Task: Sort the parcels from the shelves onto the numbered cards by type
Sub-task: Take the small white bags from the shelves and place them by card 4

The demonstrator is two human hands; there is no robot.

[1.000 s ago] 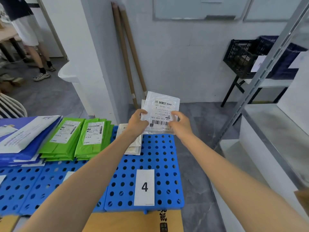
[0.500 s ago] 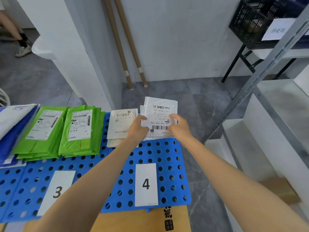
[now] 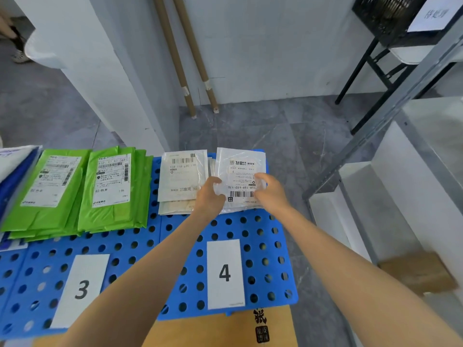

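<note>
The parcel (image 3: 238, 166) was a flat, roughly rectangular mailer of thin, whitish, half-clear plastic film, wrinkled and shiny near its lower edge. A white paper label covered most of its face, printed with a barcode, a small square code and lines of black text, and it read upside down from the wearer's side. It sat at the far right end of the blue board (image 3: 263, 246), in line with card 4 (image 3: 224, 272). Edges of similar pale film showed beneath it. I could not tell whether it lay flat on them or was held just above.

Both bare hands held it. The left grip (image 3: 209, 196) pinched the mailer's lower left edge, thumb on top. The right grip (image 3: 271, 194) pinched the lower right side, its thumb lying over the label.

Just beside it on the left lay a white stack (image 3: 180, 179) of the same sort of film mailers, the top one carrying a barcode label.

The board was hard blue plastic pierced with regular round holes and split into panels. The two cards were plain white paper rectangles with black numerals, card 3 (image 3: 81, 289) lying on the panel to the left.

Behind card 3 sat two piles of green mailers (image 3: 112, 191), glossy and creased, each topped with a white label. Brown cardboard (image 3: 225, 329) with black characters stuck out below the board's near edge.
</note>
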